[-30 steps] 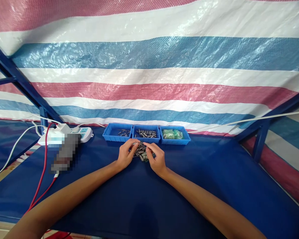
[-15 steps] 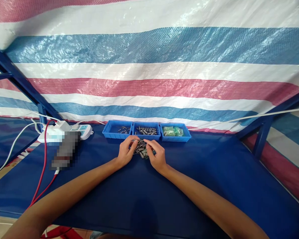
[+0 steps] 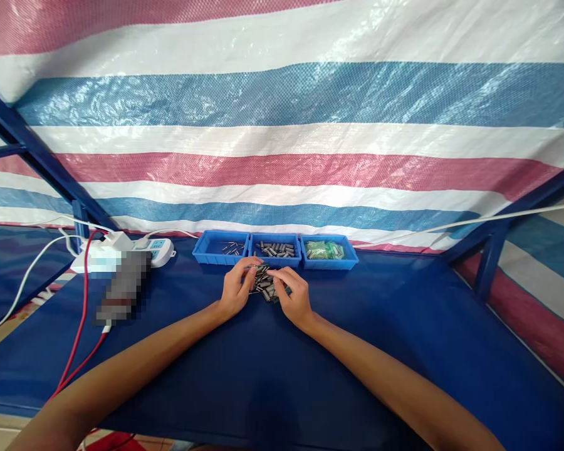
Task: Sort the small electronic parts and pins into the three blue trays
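A pile of small metal parts [image 3: 263,289], thin pins and short grey cylinders mixed with some green pieces, lies on the blue table between my hands. At its left edge is my left hand [image 3: 235,289], thumb and forefinger pinched over the parts; whatever is between them is too small to name. My right hand [image 3: 293,295] bends over the pile's right side, its fingertips drawn together, and what they hold, if anything, is hidden. Just behind stand three blue bins: the left bin [image 3: 207,258] with thin pins, the middle bin [image 3: 276,262] with grey cylinders, the right bin [image 3: 329,265] with green-wrapped pieces.
On the left lie a white power strip [image 3: 162,252] with plugs, a blurred-out dark object [image 3: 125,288] and a red cable [image 3: 83,319]. A striped tarp [image 3: 282,169] hangs behind the blue table [image 3: 380,313]. Blue frame bars [image 3: 489,266] slope at both sides.
My right hand's fingertips have shifted slightly left and down over the pile. The left hand stays pinched in nearly the same place. The view has tilted a little.
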`<state>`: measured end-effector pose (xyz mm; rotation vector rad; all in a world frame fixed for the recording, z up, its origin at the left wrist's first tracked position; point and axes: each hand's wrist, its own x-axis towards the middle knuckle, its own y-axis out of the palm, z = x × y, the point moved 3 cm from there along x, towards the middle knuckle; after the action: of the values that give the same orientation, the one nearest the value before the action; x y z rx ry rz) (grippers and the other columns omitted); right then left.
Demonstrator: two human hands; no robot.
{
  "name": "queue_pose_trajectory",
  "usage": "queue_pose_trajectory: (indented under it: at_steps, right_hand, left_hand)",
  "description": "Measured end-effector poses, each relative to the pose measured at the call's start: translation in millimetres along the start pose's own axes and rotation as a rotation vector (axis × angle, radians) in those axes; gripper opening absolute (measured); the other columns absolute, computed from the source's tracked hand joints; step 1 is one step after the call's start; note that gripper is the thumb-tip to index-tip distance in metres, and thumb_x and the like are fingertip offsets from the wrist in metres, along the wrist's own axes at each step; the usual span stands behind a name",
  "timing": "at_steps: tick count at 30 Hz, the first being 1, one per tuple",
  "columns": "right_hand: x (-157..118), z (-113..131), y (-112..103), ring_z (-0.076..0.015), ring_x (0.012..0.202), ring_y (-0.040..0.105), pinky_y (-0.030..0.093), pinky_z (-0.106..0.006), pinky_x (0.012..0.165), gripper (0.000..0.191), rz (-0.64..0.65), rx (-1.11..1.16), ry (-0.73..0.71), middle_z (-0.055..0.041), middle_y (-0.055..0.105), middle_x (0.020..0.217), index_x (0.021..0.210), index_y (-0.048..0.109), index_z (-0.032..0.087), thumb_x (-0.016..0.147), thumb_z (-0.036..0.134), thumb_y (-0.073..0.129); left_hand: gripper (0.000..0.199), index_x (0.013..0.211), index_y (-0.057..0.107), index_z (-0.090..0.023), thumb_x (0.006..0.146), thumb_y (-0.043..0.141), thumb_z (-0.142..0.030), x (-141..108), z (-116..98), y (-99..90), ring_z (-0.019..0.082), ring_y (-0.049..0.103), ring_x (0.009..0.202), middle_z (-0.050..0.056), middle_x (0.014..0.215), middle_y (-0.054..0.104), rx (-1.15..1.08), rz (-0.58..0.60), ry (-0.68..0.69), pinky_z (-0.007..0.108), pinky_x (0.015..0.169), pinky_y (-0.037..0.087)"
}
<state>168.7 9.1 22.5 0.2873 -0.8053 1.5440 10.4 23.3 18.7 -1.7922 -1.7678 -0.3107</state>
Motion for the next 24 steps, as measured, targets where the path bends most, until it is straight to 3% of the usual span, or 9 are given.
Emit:
queue_pose_trajectory:
  at_steps: [6, 12, 18, 24]
  right_hand:
    - [0.0, 1.4, -0.4, -0.0126, 0.066, 0.055, 0.044, -0.025, 0.06, 0.025, -0.004, -0.007, 0.003, -0.0046, 0.061, 0.084, 0.103, 0.067, 0.019, 0.092, 0.02, 0.044]
    - [0.3, 2.1, -1.3, -0.0129, 0.067, 0.055, 0.045, -0.026, 0.063, 0.025, -0.007, -0.005, 0.004, -0.0046, 0.061, 0.084, 0.102, 0.067, 0.019, 0.092, 0.02, 0.044]
    - [-0.3, 1.5, -1.0, -0.0126, 0.066, 0.055, 0.045, -0.026, 0.063, 0.024, -0.017, -0.005, 0.005, -0.005, 0.061, 0.086, 0.102, 0.066, 0.019, 0.091, 0.018, 0.045]
    - [0.6, 2.8, -1.3, -0.0131, 0.066, 0.054, 0.045, -0.026, 0.063, 0.024, -0.018, -0.004, -0.003, -0.0042, 0.06, 0.082, 0.102, 0.066, 0.019, 0.092, 0.02, 0.044]
  left_hand:
    - [0.021, 0.101, 0.053, -0.018, 0.095, 0.039, -0.032, -1.2, 2.7, 0.8, 0.002, 0.043, 0.044, 0.008, 0.112, 0.062, -0.051, 0.011, -0.018, 0.018, 0.046, 0.04]
    - [0.025, 0.109, 0.055, -0.018, 0.094, 0.043, -0.034, -0.9, 4.0, 1.9, 0.003, 0.041, 0.044, 0.003, 0.087, 0.064, -0.009, 0.022, -0.049, 0.016, 0.043, 0.037]
    - [0.03, 0.118, 0.053, -0.02, 0.092, 0.048, -0.034, -1.5, 5.9, 0.6, 0.008, 0.054, 0.052, -0.002, 0.069, 0.061, 0.096, 0.042, -0.035, 0.017, 0.052, 0.044]
    - [0.03, 0.118, 0.06, -0.021, 0.095, 0.041, -0.027, 0.9, -1.3, -2.3, 0.01, 0.055, 0.065, 0.003, 0.079, 0.06, 0.236, 0.079, 0.123, 0.021, 0.062, 0.046]
